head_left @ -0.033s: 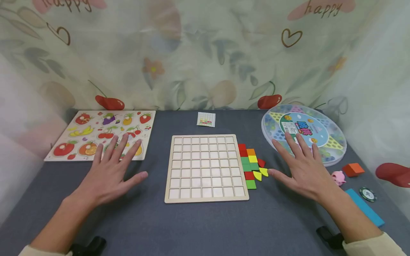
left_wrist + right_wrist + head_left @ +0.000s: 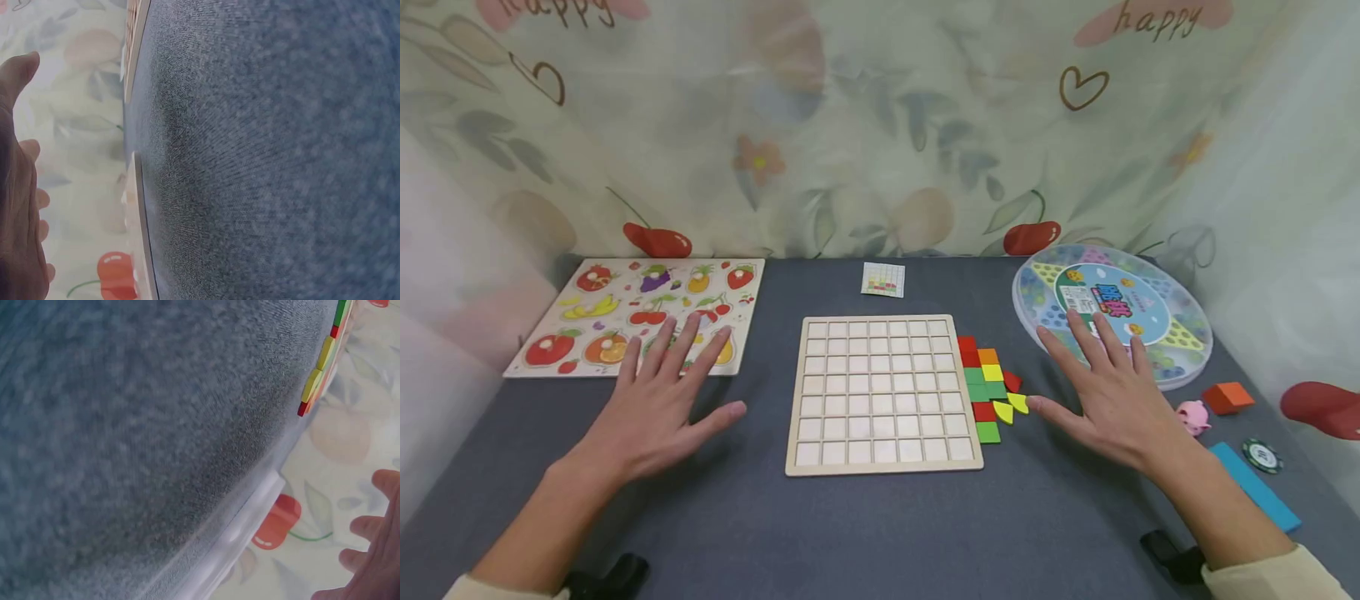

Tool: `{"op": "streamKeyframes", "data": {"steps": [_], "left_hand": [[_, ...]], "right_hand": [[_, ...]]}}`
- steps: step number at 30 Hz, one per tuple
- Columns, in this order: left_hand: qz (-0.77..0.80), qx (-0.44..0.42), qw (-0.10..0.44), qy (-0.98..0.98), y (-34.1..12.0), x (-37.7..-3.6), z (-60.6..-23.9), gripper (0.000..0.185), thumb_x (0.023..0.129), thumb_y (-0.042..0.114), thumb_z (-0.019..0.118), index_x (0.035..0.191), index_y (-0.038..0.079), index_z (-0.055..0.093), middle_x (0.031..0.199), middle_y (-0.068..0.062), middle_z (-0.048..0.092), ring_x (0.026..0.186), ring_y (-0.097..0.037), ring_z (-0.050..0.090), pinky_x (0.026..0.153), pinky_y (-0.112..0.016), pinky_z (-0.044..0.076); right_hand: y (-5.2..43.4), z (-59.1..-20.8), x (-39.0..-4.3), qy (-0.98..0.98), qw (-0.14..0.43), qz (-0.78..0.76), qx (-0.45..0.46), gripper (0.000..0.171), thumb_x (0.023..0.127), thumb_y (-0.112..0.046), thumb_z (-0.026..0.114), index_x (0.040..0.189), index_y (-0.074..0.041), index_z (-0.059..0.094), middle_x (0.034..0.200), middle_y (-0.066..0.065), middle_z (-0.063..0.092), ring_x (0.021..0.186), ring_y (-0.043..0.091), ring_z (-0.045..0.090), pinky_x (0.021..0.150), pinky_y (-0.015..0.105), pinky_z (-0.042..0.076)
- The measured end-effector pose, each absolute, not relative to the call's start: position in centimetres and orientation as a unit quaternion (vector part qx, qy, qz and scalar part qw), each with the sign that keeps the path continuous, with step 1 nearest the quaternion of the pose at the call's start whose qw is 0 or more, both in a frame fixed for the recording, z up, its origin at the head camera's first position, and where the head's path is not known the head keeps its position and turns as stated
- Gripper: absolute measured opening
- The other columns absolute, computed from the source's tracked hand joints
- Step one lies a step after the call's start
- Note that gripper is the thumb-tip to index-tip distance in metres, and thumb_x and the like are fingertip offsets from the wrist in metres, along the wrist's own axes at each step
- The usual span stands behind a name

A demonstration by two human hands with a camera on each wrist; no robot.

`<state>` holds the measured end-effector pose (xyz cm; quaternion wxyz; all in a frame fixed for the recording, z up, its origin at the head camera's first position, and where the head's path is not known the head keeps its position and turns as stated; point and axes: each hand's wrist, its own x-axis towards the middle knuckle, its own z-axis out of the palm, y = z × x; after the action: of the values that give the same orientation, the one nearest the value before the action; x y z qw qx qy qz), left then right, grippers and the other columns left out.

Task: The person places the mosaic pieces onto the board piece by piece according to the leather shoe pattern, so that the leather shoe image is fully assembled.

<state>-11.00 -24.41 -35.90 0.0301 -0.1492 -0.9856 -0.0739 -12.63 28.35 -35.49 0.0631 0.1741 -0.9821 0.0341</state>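
My left hand [image 2: 651, 400] hovers palm down with fingers spread, its fingertips overlapping the near edge of the fruit-picture board [image 2: 587, 307] in the head view. Nothing is in it. On the other side, my right hand [image 2: 1108, 396] is spread the same way, empty, its fingertips overlapping the round clear case [image 2: 1030, 304]. Between the hands lies a wooden grid board [image 2: 883, 471] with bare white squares. Against its right edge sit several coloured tiles: green squares [image 2: 988, 432], red, orange and yellow squares, and two yellow curved pieces [image 2: 1003, 412] near my right thumb.
A small printed pattern card [image 2: 883, 280] lies behind the grid board. Right of my right hand are an orange block [image 2: 1227, 397], a pink pig figure [image 2: 1192, 417], a poker chip [image 2: 1262, 456] and a blue flat piece [image 2: 1255, 487]. A patterned curtain [image 2: 880, 125] hangs at the back.
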Motion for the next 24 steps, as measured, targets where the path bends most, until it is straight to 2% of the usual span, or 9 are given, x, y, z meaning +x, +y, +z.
{"op": "streamKeyframes", "data": {"steps": [7, 14, 20, 24], "left_hand": [[-0.075, -0.149, 0.027, -0.986, -24.5, -10.9, -35.9, 0.098, 0.095, 0.072, 0.050, 0.168, 0.024, 0.005, 0.175, -0.015, -0.004, 0.160, -0.045, -0.002, 0.122, -0.070, -0.006], [-0.082, -0.143, 0.026, -0.986, -24.5, -10.8, -35.8, 0.098, 0.095, 0.072, 0.050, 0.168, 0.025, 0.005, 0.175, -0.017, -0.002, 0.160, -0.045, -0.003, 0.121, -0.072, -0.002], [-0.111, -0.141, 0.021, -0.984, -23.8, -11.2, -36.2, 0.098, 0.096, 0.070, 0.052, 0.169, 0.023, 0.007, 0.174, -0.019, 0.002, 0.158, -0.048, 0.003, 0.120, -0.073, 0.004], [-0.152, -0.132, 0.007, -0.980, -22.9, -11.5, -36.5, 0.095, 0.096, 0.068, 0.053, 0.168, 0.022, 0.012, 0.173, -0.021, 0.006, 0.157, -0.049, 0.008, 0.120, -0.074, 0.008]], "right_hand": [[28.2, -35.5, -12.9, -0.984, 0.054, 0.041, 0.165, 0.092, 0.093, -0.067, 0.057, 0.167, -0.026, 0.021, 0.173, 0.018, 0.011, 0.158, 0.047, 0.005, 0.118, 0.078, 0.004], [28.2, -35.6, -12.8, -0.984, 0.052, 0.043, 0.167, 0.092, 0.094, -0.068, 0.056, 0.167, -0.025, 0.021, 0.173, 0.019, 0.013, 0.157, 0.048, 0.008, 0.117, 0.079, 0.008], [28.0, -35.3, -12.9, -0.984, 0.017, 0.088, 0.156, 0.090, 0.096, -0.063, 0.057, 0.167, -0.025, 0.019, 0.171, 0.021, 0.016, 0.152, 0.052, 0.020, 0.113, 0.079, 0.022], [27.6, -35.2, -13.2, -0.981, -0.025, 0.120, 0.152, 0.088, 0.097, -0.062, 0.059, 0.166, -0.021, 0.024, 0.165, 0.023, 0.029, 0.144, 0.049, 0.036, 0.106, 0.074, 0.040]]}}
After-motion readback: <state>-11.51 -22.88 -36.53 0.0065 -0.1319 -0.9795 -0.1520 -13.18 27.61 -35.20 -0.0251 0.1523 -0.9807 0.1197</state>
